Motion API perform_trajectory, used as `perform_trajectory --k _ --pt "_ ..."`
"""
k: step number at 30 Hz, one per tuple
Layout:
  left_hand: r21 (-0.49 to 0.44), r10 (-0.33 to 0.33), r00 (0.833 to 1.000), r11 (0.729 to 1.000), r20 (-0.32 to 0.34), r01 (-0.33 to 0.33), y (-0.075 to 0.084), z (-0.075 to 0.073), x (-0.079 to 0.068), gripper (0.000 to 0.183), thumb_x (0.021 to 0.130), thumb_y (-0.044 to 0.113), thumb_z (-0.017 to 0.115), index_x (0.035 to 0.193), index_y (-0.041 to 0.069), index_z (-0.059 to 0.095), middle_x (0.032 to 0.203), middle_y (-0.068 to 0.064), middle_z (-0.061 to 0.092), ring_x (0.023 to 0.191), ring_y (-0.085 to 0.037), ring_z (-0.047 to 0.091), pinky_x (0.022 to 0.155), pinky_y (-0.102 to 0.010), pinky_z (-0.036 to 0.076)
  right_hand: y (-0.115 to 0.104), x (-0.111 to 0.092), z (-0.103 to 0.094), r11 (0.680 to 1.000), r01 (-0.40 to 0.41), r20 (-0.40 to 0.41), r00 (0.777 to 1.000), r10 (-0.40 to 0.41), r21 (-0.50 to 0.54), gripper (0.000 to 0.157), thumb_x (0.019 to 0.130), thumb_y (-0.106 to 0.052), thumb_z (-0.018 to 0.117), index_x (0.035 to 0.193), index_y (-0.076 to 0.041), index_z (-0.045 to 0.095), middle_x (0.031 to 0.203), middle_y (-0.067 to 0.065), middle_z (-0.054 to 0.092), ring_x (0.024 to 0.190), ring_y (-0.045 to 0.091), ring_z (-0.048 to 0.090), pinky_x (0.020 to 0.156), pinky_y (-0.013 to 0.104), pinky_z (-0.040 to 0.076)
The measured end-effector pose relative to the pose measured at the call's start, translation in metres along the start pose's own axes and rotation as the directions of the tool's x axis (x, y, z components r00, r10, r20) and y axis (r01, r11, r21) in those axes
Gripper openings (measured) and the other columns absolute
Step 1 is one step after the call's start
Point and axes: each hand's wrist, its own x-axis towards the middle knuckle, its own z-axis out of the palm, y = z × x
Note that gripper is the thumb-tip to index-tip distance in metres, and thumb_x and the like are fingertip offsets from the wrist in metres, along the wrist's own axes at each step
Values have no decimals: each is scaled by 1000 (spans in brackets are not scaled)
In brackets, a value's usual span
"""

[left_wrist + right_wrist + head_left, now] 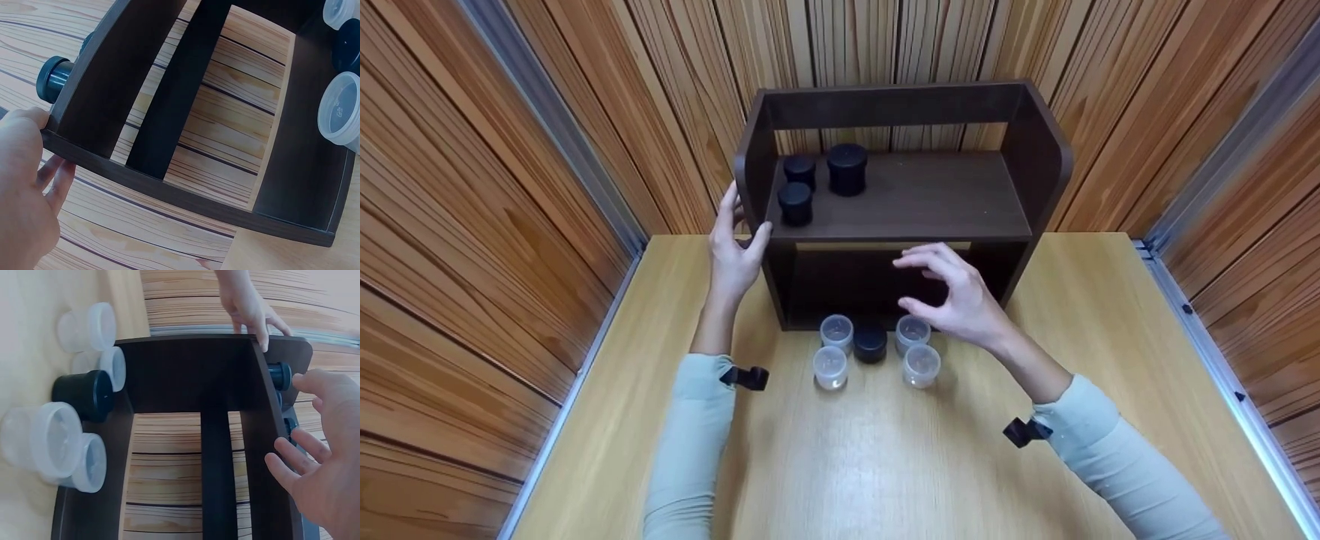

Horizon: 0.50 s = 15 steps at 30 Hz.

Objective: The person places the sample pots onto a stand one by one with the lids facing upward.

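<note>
A dark brown two-tier shelf [937, 196] stands on the table. My left hand [737, 259] grips its left side panel, thumb at the front edge and fingers round the outside. Curved and holding nothing, my right hand [958, 296] hovers before the lower opening, above the cups. On the upper board are a larger black jar [847, 171] and two smaller ones, one jar [799, 171] behind the other jar [795, 204]. Before the shelf's base, a black jar [870, 343] stands between pairs of clear cups, with a left cup [830, 369] and a right cup [921, 366] nearest me.
Wood-patterned walls [855, 45] rise behind and on both sides. Metal rails [1222, 337] run along the table's sides. The wooden table [840, 465] extends toward me. Each sleeve cuff has a small black wrist mount [746, 377] on it.
</note>
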Motion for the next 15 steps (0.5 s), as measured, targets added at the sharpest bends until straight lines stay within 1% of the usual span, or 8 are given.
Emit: perform_trajectory --k 3,5,8,12,15 --pt "-2 4 1000 1000 -2 -4 -1 0 0 74 104 4 74 170 -2 41 150 -28 66 131 -43 69 81 -13 61 4 -6 0 1000 0 37 999 0 -4 52 90 -4 92 140 -10 77 147 13 72 139 26 68 114 37 61" --pt "-1 3 1000 1000 -7 -3 -1 0 0 74 104 3 74 169 -2 41 146 -29 68 129 -43 70 80 -13 60 8 -9 0 1000 -8 60 998 8 2 54 91 -4 91 142 -11 76 150 13 71 142 28 67 115 46 62" --pt "0 -3 1000 1000 -11 3 -1 1 0 74 103 3 74 169 -1 41 151 -28 66 132 -43 69 80 -13 61 13 -12 3 999 -28 96 995 25 23 57 91 -5 92 145 -10 74 154 15 67 146 35 65 114 56 62" --pt "-3 -18 1000 1000 -10 18 2 1 0 74 103 4 74 170 0 42 160 -24 61 139 -43 67 82 -15 62 19 -16 6 996 -68 164 985 59 51 63 91 -6 92 150 -10 70 160 18 62 151 42 60 115 61 61" --pt "-8 -23 1000 1000 -7 23 3 2 0 74 103 4 74 170 0 42 160 -24 61 138 -43 67 83 -17 63 25 -18 9 992 -111 211 973 95 65 67 90 -5 91 153 -11 68 164 20 58 154 44 57 115 62 60"
